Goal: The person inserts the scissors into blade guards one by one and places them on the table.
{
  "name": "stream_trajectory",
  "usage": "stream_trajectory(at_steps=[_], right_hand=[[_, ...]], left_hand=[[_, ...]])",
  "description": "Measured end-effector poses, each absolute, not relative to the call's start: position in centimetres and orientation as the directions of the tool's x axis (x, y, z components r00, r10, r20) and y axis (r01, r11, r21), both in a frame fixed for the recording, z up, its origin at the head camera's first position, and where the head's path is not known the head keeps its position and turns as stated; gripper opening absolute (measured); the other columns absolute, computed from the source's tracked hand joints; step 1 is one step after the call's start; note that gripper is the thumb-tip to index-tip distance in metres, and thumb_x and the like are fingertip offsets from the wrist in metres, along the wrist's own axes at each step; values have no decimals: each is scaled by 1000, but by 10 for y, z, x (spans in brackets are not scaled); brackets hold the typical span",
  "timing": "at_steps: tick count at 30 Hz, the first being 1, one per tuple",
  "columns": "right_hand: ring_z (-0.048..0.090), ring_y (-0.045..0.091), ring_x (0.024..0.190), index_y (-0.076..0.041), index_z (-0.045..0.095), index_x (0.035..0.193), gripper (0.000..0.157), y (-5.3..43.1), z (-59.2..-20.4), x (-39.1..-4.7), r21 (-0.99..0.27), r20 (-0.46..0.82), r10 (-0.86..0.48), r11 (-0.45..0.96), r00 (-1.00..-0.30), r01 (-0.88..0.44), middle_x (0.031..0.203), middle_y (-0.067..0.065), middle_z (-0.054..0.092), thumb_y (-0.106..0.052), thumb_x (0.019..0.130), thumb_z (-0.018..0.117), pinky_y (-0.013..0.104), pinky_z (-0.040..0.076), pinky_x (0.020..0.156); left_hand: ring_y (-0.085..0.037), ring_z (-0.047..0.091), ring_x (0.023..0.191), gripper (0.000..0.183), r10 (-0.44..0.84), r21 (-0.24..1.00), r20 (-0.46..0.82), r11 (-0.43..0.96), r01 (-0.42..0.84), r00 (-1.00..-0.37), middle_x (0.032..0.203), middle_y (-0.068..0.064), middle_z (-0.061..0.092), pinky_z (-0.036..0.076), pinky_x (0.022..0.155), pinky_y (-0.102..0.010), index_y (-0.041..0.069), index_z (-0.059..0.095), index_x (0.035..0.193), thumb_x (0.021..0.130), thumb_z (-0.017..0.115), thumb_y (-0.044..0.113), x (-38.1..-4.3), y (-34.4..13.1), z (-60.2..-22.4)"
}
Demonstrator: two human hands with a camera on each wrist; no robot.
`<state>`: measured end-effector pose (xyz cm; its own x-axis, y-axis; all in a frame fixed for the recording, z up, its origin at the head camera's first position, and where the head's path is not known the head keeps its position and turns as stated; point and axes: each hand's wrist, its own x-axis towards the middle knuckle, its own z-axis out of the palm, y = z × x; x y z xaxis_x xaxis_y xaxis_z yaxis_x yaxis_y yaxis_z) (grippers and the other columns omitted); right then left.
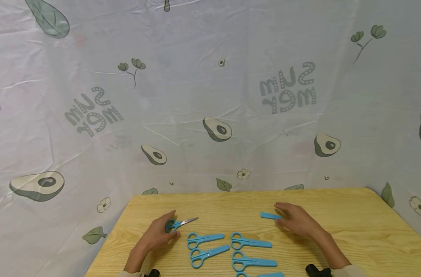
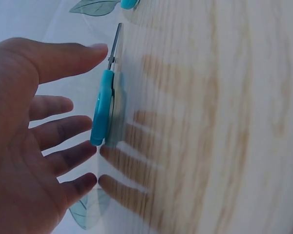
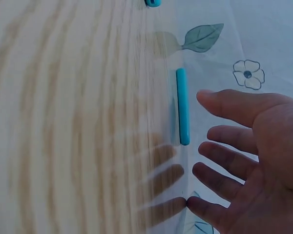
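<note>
A pair of scissors [image 1: 177,224] with blue handles and bare metal blades lies on the table at the left, its tips pointing right. Around its handles is my left hand [image 1: 157,232], fingers spread. In the left wrist view the fingertips come close to the blue handle [image 2: 102,107]; whether they touch it I cannot tell. At the right lies a loose blue blade cover [image 1: 270,216]. Just right of it, my right hand [image 1: 297,219] has its fingers apart. The right wrist view has a gap between the thumb and the cover [image 3: 183,107].
Several blue scissors with covered blades lie nearer me in two columns, such as the left-hand scissors [image 1: 205,239] and right-hand scissors [image 1: 252,242]. The lowest one [image 1: 269,274] is cut off by the frame. A patterned sheet [image 1: 189,96] hangs behind the wooden table [image 1: 335,207].
</note>
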<state>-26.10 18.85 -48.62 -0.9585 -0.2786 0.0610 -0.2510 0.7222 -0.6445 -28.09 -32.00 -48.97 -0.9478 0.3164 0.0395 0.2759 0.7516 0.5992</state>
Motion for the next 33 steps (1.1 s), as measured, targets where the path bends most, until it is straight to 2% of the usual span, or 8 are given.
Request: stream_trajectory(at_steps=[8,14,18,23,29,33], right_hand=[[49,60,141,13,57,147,62,187,-486,-264,-618,71,-310,732,-948,-286,153,37,53,-20,99,78,71,48,111],[39,65,146,12,62,143,55,187,-487,-267,-614,16,-331,742,-943,-271,157,40,46,-19,100,77,76,42,114],[35,66,148,8,66,140,50,186,-488,-268,-602,4,-319,756,-948,-257,158,39,46,-19,100,77,78,40,115],[40,64,147,1,74,132,40,184,-489,-268,-586,15,-296,771,-955,-249,155,35,52,-18,98,79,78,40,114],[50,59,142,-6,82,117,23,180,-490,-267,-548,51,-272,797,-961,-255,147,30,63,-14,96,80,73,47,111],[53,57,140,-9,83,113,18,178,-491,-267,-549,55,-256,800,-965,-244,143,28,66,-11,95,80,71,51,109]], left_hand=[[-52,54,143,75,275,594,77,759,266,-958,153,-29,58,47,117,-67,-5,54,153,90,88,17,-282,-316,-490],[-54,53,143,69,279,590,77,761,270,-957,152,-31,58,45,118,-68,-8,57,149,91,87,16,-286,-315,-493],[-57,55,138,54,301,570,90,766,297,-949,148,-34,59,47,114,-71,-9,66,137,91,86,13,-289,-315,-494],[-58,60,131,38,322,546,106,771,326,-941,142,-34,63,50,109,-72,-5,74,121,89,87,10,-291,-315,-494],[-51,64,126,31,305,533,115,784,318,-945,133,-27,69,54,106,-67,-1,76,113,87,89,9,-288,-314,-492],[-45,68,118,31,276,517,128,801,302,-953,126,-21,72,57,101,-61,-1,75,115,87,87,3,-287,-313,-492]])
